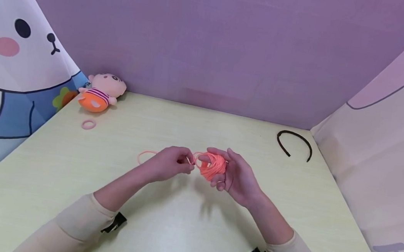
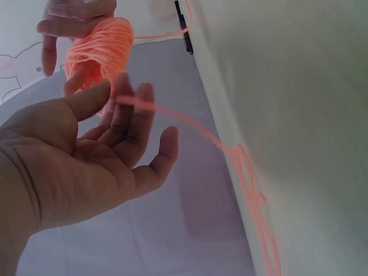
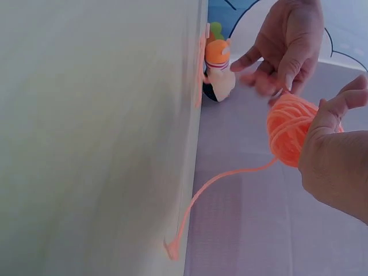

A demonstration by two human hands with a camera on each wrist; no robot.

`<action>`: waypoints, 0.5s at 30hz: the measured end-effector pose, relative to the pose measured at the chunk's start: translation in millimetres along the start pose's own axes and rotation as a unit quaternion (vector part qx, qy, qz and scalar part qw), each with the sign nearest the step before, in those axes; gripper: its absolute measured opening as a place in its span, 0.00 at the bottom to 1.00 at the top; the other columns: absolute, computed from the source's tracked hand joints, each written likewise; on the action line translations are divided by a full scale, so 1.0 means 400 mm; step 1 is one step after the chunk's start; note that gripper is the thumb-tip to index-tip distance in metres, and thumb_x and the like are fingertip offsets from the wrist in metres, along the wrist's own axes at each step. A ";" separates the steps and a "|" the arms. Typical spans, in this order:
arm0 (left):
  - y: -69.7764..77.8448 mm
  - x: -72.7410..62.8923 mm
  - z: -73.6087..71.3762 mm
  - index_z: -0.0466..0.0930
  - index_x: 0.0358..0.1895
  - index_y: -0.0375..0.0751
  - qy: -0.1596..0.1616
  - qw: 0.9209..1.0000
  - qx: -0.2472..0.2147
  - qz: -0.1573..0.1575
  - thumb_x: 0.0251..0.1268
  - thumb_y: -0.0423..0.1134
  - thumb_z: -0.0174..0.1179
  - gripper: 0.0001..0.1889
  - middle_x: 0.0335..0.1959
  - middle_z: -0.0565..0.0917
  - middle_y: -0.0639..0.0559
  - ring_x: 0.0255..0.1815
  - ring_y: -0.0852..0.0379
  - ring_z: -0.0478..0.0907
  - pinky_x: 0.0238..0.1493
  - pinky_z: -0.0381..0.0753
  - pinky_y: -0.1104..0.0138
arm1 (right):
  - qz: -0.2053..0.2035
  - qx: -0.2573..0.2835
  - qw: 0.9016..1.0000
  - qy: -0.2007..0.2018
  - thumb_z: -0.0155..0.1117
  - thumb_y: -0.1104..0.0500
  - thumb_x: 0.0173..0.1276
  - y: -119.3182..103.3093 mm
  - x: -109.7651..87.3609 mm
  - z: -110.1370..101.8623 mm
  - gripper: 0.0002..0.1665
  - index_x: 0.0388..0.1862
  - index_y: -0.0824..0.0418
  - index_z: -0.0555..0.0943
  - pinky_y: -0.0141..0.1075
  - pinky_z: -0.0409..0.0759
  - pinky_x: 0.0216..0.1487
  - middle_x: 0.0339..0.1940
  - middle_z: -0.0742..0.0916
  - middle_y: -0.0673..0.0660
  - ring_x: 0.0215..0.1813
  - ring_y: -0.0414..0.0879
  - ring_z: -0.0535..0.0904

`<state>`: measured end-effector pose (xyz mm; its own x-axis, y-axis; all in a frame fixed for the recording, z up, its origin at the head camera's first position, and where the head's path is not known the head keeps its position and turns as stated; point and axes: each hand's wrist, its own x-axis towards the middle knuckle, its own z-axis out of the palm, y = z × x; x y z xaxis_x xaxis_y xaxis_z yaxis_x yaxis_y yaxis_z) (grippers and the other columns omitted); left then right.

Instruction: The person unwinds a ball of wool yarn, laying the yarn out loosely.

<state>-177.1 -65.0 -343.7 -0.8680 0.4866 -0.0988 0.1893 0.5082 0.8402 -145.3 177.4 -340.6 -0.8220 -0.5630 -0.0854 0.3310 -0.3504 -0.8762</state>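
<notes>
A wound ball of coral-orange yarn [image 1: 216, 166] is held above the table in my right hand [image 1: 242, 180], with fingers around and partly inside its loops. Just left of it my left hand [image 1: 168, 163] pinches a strand between thumb and fingertips. In the left wrist view, the yarn strand [image 2: 190, 122] runs from the left hand [image 2: 86, 155] toward the table, where loose loops lie. The right wrist view shows another length of yarn [image 3: 221, 175] hanging from the underside of the ball [image 3: 287, 126] to the tabletop.
A plush toy [image 1: 100, 92] with orange bottoms sits at the table's back left corner, a pink ring [image 1: 88, 124] in front of it. A black headband [image 1: 296, 135] lies at the back right. Purple and printed cloth panels [image 1: 227, 50] enclose the table [image 1: 181, 229].
</notes>
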 end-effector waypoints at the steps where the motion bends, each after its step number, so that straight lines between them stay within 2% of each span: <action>1: 0.001 0.000 -0.003 0.81 0.44 0.40 0.000 1.000 -0.001 -0.006 0.71 0.36 0.64 0.05 0.33 0.85 0.48 0.38 0.47 0.83 0.37 0.79 0.61 | 0.000 0.000 1.000 0.003 0.36 0.43 0.84 0.000 0.000 0.000 0.34 0.76 0.64 0.62 0.29 0.78 0.26 0.56 0.85 0.54 0.28 0.43 0.86; 7: 0.005 -0.004 -0.036 0.82 0.40 0.40 0.028 0.999 0.002 -0.018 0.73 0.35 0.62 0.03 0.31 0.85 0.45 0.35 0.46 0.84 0.37 0.80 0.60 | 0.001 -0.002 0.999 0.040 0.38 0.43 0.83 -0.003 0.000 0.000 0.33 0.76 0.61 0.62 0.29 0.78 0.27 0.58 0.85 0.52 0.28 0.44 0.86; 11: 0.007 -0.009 -0.060 0.82 0.40 0.39 0.047 0.999 -0.006 -0.004 0.72 0.34 0.62 0.02 0.30 0.84 0.47 0.33 0.47 0.84 0.39 0.82 0.57 | -0.006 -0.003 0.997 0.079 0.37 0.46 0.83 -0.003 0.002 0.001 0.30 0.74 0.60 0.64 0.29 0.78 0.27 0.59 0.85 0.52 0.28 0.43 0.86; 15: 0.001 -0.011 -0.078 0.81 0.40 0.37 0.052 0.999 -0.013 0.009 0.72 0.33 0.61 0.03 0.29 0.84 0.48 0.34 0.44 0.84 0.42 0.83 0.53 | -0.015 0.005 0.993 0.113 0.38 0.48 0.83 -0.004 0.003 0.001 0.28 0.73 0.60 0.65 0.29 0.77 0.26 0.57 0.85 0.52 0.27 0.43 0.86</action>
<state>-187.6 -89.3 -326.2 -0.9082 0.4175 -0.0294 0.1933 0.4807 0.8553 -146.8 176.8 -339.1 -0.9145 -0.3697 -0.1644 0.3083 -0.3734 -0.8749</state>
